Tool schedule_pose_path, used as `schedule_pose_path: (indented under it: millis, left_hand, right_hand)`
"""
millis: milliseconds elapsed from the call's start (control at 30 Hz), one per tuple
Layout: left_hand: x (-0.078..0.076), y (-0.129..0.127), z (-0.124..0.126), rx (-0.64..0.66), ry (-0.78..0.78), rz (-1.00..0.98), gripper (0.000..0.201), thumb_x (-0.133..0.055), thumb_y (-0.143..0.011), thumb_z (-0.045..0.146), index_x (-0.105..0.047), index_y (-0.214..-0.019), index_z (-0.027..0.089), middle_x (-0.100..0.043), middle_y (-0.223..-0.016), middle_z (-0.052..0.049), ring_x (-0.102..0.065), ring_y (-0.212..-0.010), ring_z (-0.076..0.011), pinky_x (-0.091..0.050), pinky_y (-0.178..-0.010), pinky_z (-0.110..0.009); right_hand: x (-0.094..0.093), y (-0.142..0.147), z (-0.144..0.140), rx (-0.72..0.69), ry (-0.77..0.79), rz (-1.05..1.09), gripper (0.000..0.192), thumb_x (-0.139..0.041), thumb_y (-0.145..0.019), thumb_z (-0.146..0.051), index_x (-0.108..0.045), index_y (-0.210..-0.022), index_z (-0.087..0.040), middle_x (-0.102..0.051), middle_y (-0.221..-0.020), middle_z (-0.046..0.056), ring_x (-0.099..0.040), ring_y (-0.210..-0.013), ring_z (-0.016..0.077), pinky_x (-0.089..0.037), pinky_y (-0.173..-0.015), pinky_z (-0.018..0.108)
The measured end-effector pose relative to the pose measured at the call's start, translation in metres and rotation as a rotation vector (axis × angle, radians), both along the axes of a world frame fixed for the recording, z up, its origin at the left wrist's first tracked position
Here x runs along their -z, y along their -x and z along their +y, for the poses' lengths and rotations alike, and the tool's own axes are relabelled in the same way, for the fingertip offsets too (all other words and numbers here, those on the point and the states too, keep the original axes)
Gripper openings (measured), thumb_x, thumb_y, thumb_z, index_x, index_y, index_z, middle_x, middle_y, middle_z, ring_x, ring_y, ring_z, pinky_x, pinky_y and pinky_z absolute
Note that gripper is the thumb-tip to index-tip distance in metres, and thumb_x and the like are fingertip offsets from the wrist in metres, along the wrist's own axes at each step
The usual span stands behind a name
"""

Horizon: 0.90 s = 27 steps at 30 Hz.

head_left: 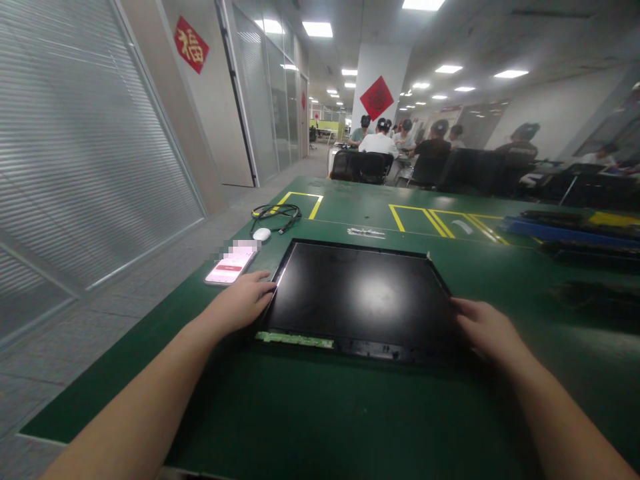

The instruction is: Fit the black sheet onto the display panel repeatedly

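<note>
A black LCD screen panel (345, 293) lies face up in front of me, with a bright reflection on its glass. Along its near edge, at the left, runs a green strip (295, 340) that looks like a circuit board. My left hand (245, 297) grips the panel's left side, fingertips on the frame. On the opposite side, my right hand (485, 330) holds the right edge, thumb on top and the other fingers partly hidden beneath. Just beyond my left hand, a phone (231, 265) with a lit pink screen rests on the green tabletop (350, 413).
A white mouse-shaped object (261, 234) and a coiled black cable (275, 215) lie behind the phone. Dark parts and a blue tray (545, 230) sit at the right. Yellow tape (395, 217) marks the far tabletop. Several people sit beyond, near black chairs (360, 167).
</note>
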State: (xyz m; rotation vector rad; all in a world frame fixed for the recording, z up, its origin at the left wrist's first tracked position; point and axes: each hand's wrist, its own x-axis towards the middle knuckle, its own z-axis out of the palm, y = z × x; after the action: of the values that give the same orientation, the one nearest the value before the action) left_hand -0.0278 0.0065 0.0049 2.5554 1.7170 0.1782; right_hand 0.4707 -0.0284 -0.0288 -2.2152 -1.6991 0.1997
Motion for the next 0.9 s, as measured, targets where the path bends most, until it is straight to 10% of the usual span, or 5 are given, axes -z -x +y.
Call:
schedule_pose_path:
  millis: [233,633,900]
  left_hand:
    - [-0.001,-0.007,-0.003,-0.002,0.02,-0.018,0.046,-0.038,-0.09,0.032,-0.073,-0.114,0.013,-0.059,-0.136,-0.019,-0.058,-0.122,-0.0337,-0.045,-0.104,-0.045]
    - [-0.008,-0.01,-0.005,-0.032,0.083,-0.039,0.047,-0.04,-0.088,0.029,-0.07,-0.12,0.016,-0.058,-0.14,-0.012,-0.058,-0.124,-0.0327,-0.043,-0.107,-0.045]
    - [-0.01,-0.011,-0.005,-0.031,0.087,-0.023,0.046,-0.039,-0.088,0.029,-0.071,-0.119,0.018,-0.059,-0.141,-0.009,-0.058,-0.124,-0.0308,-0.044,-0.106,-0.041]
  right_hand:
    - [-0.004,0.007,-0.002,-0.028,0.055,-0.086,0.048,-0.047,-0.081,-0.03,-0.072,-0.117,-0.012,-0.067,-0.12,0.017,-0.065,-0.105,0.0301,-0.051,-0.088,0.039]
    - [-0.002,0.004,-0.001,0.204,0.09,0.687,0.052,-0.056,-0.071,-0.009,-0.066,-0.122,-0.011,-0.074,-0.097,0.013,-0.069,-0.071,0.02,-0.054,-0.061,0.029]
    - [0.005,-0.003,-0.001,0.173,0.092,0.783,0.052,-0.057,-0.072,-0.01,-0.066,-0.123,-0.015,-0.075,-0.093,0.01,-0.069,-0.071,0.0198,-0.054,-0.062,0.029]
